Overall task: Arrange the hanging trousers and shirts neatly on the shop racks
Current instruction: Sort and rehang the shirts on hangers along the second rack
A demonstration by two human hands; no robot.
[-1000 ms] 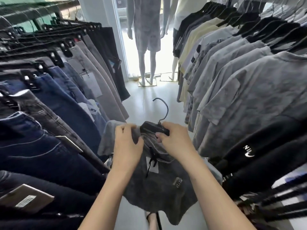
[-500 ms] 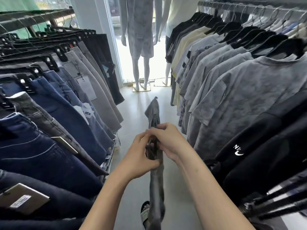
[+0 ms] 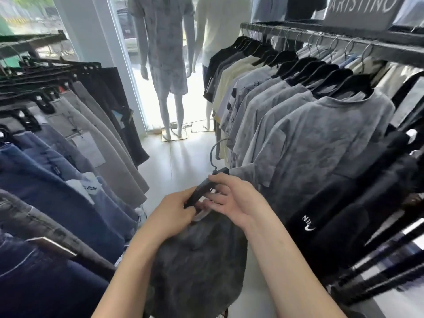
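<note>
Denim trousers (image 3: 57,203) left of hanger (image 3: 202,188). Left hand (image 3: 174,216) fingers clamped on its clip end, right hand (image 3: 238,203) fingers curled round its bar; grey shorts (image 3: 197,267) hang below it. Risk: clip slips, shorts drop to floor (image 3: 183,161).

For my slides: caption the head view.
Left hand and right hand grip a black hanger carrying dark grey shorts.

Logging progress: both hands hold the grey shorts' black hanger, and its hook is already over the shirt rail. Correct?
No. In the head view the hook hangs free in the aisle, below the shirt rail, not over it. The left hand and right hand hold the black hanger of the grey shorts.
</note>
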